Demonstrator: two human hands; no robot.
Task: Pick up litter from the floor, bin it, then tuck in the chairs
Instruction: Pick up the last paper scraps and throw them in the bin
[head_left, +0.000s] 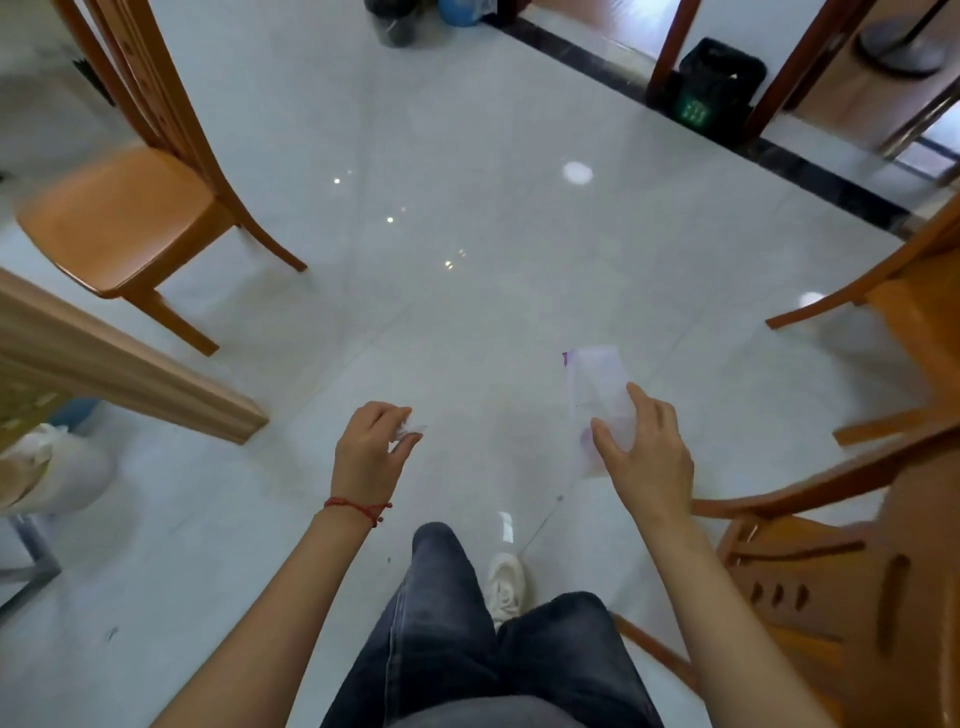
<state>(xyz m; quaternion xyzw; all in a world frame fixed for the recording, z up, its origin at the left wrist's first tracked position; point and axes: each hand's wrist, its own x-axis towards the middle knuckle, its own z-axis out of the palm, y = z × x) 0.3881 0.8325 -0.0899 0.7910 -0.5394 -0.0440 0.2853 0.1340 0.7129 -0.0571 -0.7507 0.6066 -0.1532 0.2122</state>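
My left hand, with a red string at the wrist, is closed on a small crumpled white tissue. My right hand grips a clear plastic wrapper with purple edging, held above the white tiled floor. A wooden chair stands pulled out at the left, beside a table edge. Two more wooden chairs crowd the right side. A black mesh bin sits far ahead on the right, between dark wooden posts.
Another dark bin and a blue container stand at the far top. A white bag lies under the table at the left. My legs in dark jeans and a white shoe are below. A black floor strip crosses the far right.
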